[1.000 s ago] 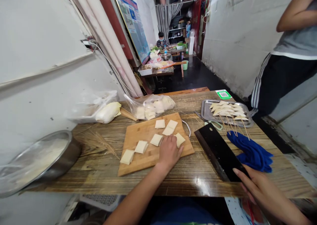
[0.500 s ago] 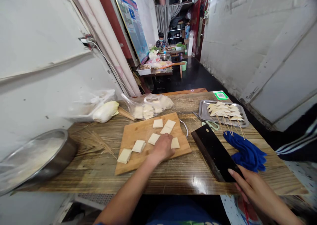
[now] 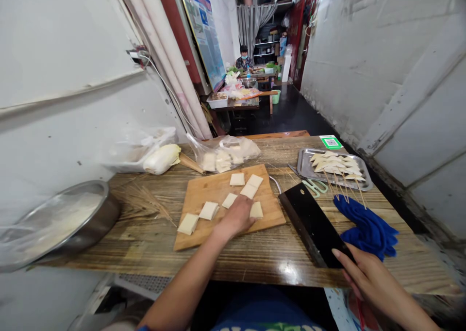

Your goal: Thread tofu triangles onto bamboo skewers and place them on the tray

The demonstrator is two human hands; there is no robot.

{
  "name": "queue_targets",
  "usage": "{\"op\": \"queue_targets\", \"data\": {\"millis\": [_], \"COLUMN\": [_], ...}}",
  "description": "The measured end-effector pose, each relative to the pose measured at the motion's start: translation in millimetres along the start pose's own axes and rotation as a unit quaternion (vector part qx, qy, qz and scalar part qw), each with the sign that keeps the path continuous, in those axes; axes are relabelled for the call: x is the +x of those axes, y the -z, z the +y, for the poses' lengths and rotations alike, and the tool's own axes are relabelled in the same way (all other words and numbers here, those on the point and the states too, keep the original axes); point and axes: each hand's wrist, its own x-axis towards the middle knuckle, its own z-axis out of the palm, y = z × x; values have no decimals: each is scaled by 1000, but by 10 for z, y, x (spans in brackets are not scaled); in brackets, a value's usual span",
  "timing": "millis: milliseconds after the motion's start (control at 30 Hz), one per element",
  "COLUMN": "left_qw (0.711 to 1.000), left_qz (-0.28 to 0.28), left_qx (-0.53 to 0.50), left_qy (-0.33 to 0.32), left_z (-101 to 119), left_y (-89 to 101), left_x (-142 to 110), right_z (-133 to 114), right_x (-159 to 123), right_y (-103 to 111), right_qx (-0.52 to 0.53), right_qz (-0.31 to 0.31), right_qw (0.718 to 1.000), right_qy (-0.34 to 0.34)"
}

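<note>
My left hand [image 3: 238, 216] rests on the wooden cutting board [image 3: 198, 188], its fingers curled down among pale square stacks that look like sliced tofu sheets [image 3: 209, 210]. Whatever lies under the palm and fingertips is hidden. One square [image 3: 256, 209] sits just right of the thumb. My right hand [image 3: 358, 270] is closed round the handle of a black cleaver [image 3: 315, 226]. The blade lies low over the table, tilted, its far corner close to the board's right edge. Beside it is a crumpled blue cloth or glove [image 3: 367, 226].
Skewered pale pieces [image 3: 337, 165] lie on a metal tray [image 3: 367, 184], with green-handled scissors [image 3: 316, 187] nearby. A bag of squares [image 3: 224, 154], a cabbage [image 3: 162, 159], loose skewers [image 3: 145, 200] and a steel basin [image 3: 109, 209] stand left and behind. Another person [image 3: 244, 59] sits far back.
The view has shifted slightly, moving the table rightward in the picture. The cleaver has come a little closer to the board. A striped dark sleeve or leg at the right edge has left view.
</note>
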Motion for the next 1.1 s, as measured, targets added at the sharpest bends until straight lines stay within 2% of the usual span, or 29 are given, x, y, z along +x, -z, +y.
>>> {"op": "queue_targets", "data": {"millis": [200,400,467,533,633,733,900,1100], "left_qw": [1000,1000,999,995,976,957,946,949], "left_qz": [-24,-7,30,95,212,283,319,310], "left_qx": [-3,-10,-18,-20,-34,-51,-41,-22], "left_qy": [-6,2,-10,-19,-22,-30,-40,-52], "left_z": [12,27,20,1,-50,-94,-81,-65], "left_y": [61,45,15,-53,-238,-450,-628,-679], "left_x": [8,-40,-116,-223,-399,-517,-529,-510], "right_z": [-18,-85,-114,-153,-238,-335,-480,-651], "right_x": [8,86,121,160,238,346,542,663], "right_y": [4,-4,15,45,88,102,101,105], "right_qx": [-5,-90,-128,-168,-225,-292,-363,-420], "right_qz": [-17,3,13,33,55,63,25,-21], "right_qw": [1000,995,989,981,965,941,915,892], "right_qy": [5,51,69,91,126,156,172,164]}}
